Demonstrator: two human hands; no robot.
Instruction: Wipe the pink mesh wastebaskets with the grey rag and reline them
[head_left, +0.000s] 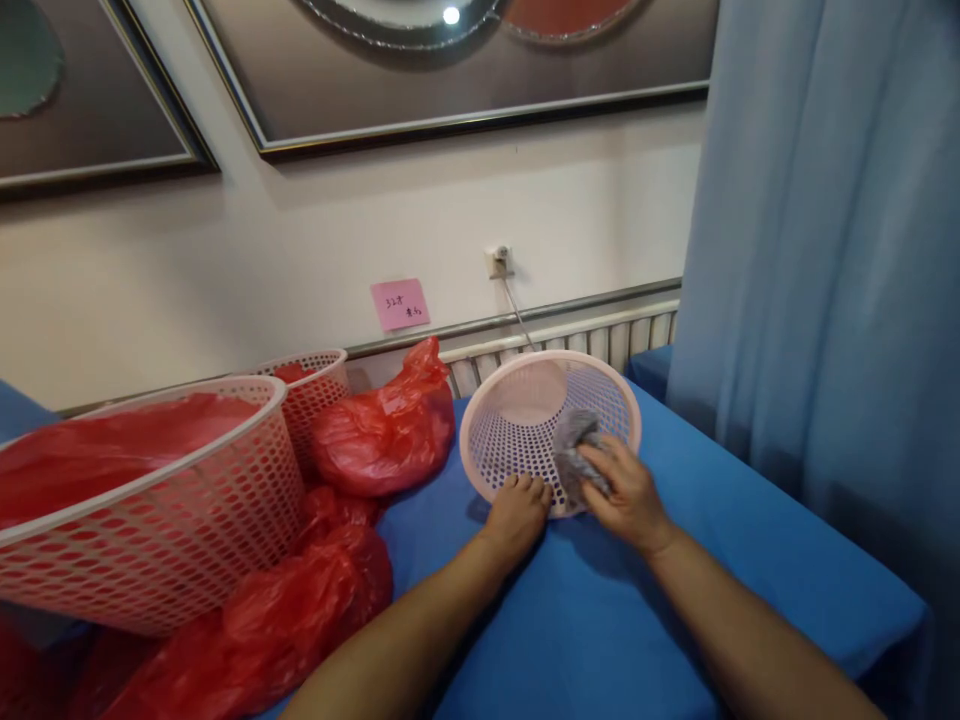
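Observation:
A pink plastic basket (481, 455) with holes in its wall lies tipped on its side on the blue cloth, its mouth facing me. My left hand (517, 512) is closed over the near lower rim of the basket, fingers curled inside. My right hand (628, 490) is closed on a crumpled grey cloth (571, 450). The cloth is at the mouth of the basket, in front of its lower right wall. I cannot tell how firmly it presses there.
To the left stand a large pink basket (247, 450) lined with red plastic and a smaller one (330, 368) behind it. Red plastic bags (390, 430) lie beside them. A radiator (622, 340) and plugged socket (499, 262) are behind; a blue curtain (825, 250) hangs right.

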